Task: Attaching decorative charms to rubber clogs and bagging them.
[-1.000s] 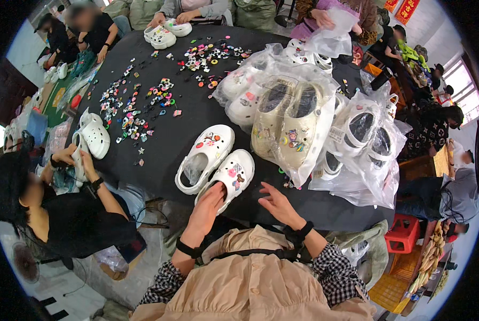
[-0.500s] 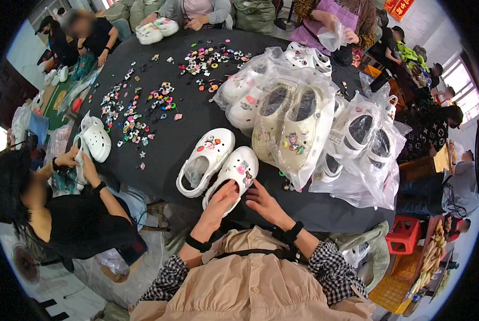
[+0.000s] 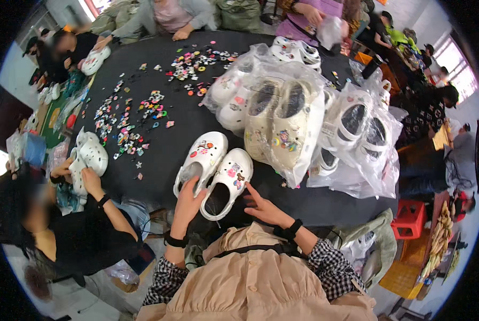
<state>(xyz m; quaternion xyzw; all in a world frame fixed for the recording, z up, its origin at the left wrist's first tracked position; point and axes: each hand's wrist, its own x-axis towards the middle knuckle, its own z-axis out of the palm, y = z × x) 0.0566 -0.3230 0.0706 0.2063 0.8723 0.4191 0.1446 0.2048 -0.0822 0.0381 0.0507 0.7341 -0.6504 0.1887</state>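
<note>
Two white clogs dotted with colourful charms stand side by side in front of me, toes pointing away. My left hand is at the heel of the left clog. Its fingers reach into the opening, partly hidden, and the thumb lies along the inner side, so the hand is closed round the rim. Greyish clear plastic shows inside that opening. The right clog has its heel strap toward me. Beside it, my right hand is open, fingers apart, the index fingertip close to the clog's outer side; contact cannot be made out.
Bagged beige clogs and bagged white clogs pile up at the right of the black table. Loose charms lie scattered across its left and far parts. A co-worker at left handles white clogs. A red stool stands at right.
My left hand has moved from the right clog's opening to the left clog. My right hand stays beside the right clog. Across the table, a co-worker's white clog has shifted far left.
</note>
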